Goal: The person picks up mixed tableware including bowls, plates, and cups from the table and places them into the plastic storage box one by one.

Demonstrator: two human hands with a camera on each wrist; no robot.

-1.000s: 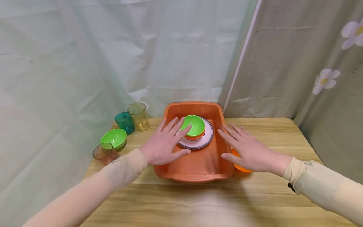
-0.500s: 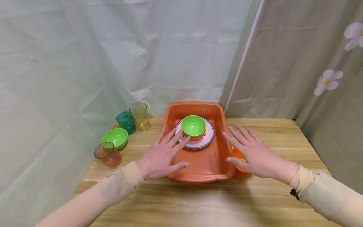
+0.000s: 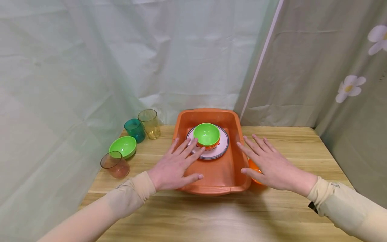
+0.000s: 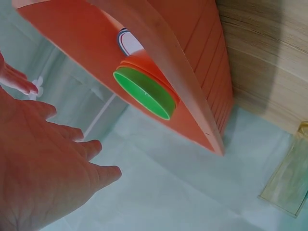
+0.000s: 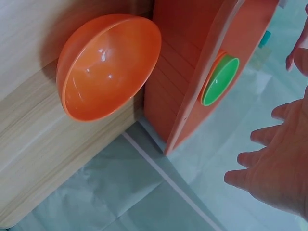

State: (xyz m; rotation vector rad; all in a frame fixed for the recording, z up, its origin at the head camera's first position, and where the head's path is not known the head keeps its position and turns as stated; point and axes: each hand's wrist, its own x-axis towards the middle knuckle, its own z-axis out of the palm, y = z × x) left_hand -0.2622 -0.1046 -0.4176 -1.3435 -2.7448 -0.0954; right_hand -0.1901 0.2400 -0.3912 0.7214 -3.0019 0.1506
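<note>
An orange plastic basin (image 3: pixel 217 178) stands on the wooden table. Inside it lie stacked white plates (image 3: pixel 223 148) with dark rims, and on them a green bowl (image 3: pixel 207 133) nested over orange ones (image 3: pixel 213 146). My left hand (image 3: pixel 173 166), fingers spread and holding nothing, hovers over the basin's left front side. Likewise spread and bare, my right hand (image 3: pixel 272 164) hovers just beyond the basin's right wall. Partly hidden beneath it in the head view is an orange bowl (image 5: pixel 110 67), which the right wrist view shows whole on the table beside the basin.
Along the table's left side stand a yellow glass (image 3: pixel 149 124), a teal glass (image 3: pixel 134 130), a green bowl (image 3: pixel 123 147) and a reddish-brown glass (image 3: pixel 115 165). Pale curtains (image 3: pixel 187 60) hang behind and at both sides of the table (image 3: pixel 193 215).
Both hands have drawn slightly back toward the person, the right one also a little to the right. More of the bowls and plates shows. In the last half second almost nothing moved.
</note>
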